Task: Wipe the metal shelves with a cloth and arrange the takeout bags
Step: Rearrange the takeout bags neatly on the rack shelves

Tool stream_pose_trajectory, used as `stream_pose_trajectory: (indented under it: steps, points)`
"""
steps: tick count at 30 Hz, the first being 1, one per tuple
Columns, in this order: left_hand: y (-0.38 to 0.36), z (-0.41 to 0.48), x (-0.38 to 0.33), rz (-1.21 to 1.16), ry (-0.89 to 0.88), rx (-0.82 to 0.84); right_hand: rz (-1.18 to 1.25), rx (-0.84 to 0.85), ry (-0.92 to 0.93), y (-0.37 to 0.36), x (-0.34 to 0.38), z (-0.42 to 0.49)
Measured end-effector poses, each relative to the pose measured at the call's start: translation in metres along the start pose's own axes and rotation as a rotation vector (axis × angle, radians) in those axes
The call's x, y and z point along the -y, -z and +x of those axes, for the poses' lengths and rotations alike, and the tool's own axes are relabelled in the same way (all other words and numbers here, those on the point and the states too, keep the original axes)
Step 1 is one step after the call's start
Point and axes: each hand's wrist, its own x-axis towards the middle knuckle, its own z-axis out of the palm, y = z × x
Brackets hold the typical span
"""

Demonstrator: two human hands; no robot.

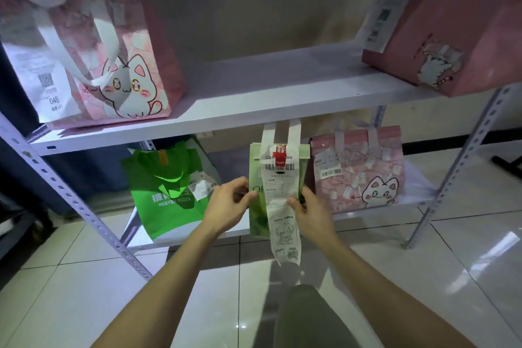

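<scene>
Left hand point(230, 203) grips left edge of pale green bag point(257, 220). Right hand point(310, 212) grips right edge, thumb on long receipt point(282, 223) hanging down front. Bag stands on lower shelf point(421, 188), between green pizza bag point(166, 200) and pink cat bag point(358, 175). Two more pink bags on upper shelf point(268, 87), well apart.

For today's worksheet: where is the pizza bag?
Head view: the pizza bag sits left on the lower shelf, beside the pale green bag.
</scene>
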Motion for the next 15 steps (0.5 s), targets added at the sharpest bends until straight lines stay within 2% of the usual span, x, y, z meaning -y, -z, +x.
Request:
stream_pose_trajectory:
  steps: [8, 11, 15]
  points:
    - [0.032, -0.031, -0.074, 0.194, -0.363, 0.248, -0.012, -0.077, 0.053, 0.058, 0.013, -0.063]
    - [0.05, -0.037, -0.112, 0.069, -0.41, 0.334, -0.019, -0.064, 0.133, 0.099, 0.037, -0.069]
    - [0.096, -0.035, -0.173, -0.138, -0.468, 0.27, -0.011, -0.19, 0.312, 0.162, 0.103, -0.063]
